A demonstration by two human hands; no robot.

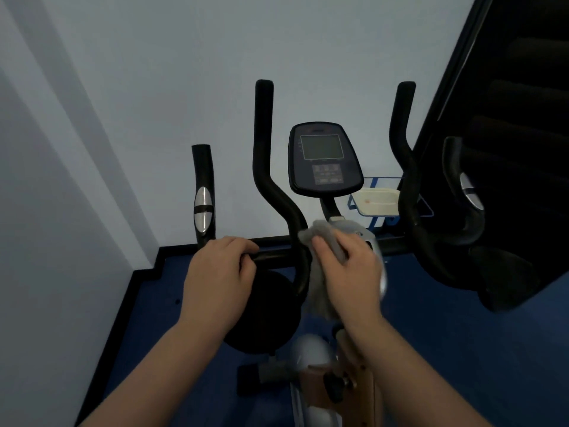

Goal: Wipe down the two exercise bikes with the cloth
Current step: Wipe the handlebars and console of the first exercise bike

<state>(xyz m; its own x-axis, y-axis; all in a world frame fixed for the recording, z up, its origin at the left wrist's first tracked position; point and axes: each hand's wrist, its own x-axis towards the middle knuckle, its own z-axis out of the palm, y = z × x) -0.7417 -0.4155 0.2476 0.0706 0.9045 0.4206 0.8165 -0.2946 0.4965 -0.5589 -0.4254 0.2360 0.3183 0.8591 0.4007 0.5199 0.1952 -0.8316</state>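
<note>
Just below the console (324,158), at the junction where the handlebar meets the stem, your right hand (351,269) is pressing the grey cloth (320,288) against the bike's silver stem housing (368,234). Your fingers are lying fairly flat over the bunched top of the cloth with the thumb tucked along its near edge, so you are holding it by pressure more than by a tight pinch; the loose end is hanging down below the console toward the frame. Left of the console, your left hand (220,272) is curling around the horizontal handlebar (274,257), fingers wrapped over it, steadying the bike.

You are working on the first exercise bike (311,349), in the middle of the handlebar-and-stem step, by my reading. The upright grips left and right of the console, the console face itself and the seat area are likely still waiting. Next you are probably needing to drag the cloth along the curved bar (271,186) left of the console, regathering the hanging end first so it is not snagging. No second bike is clearly identifiable.
</note>
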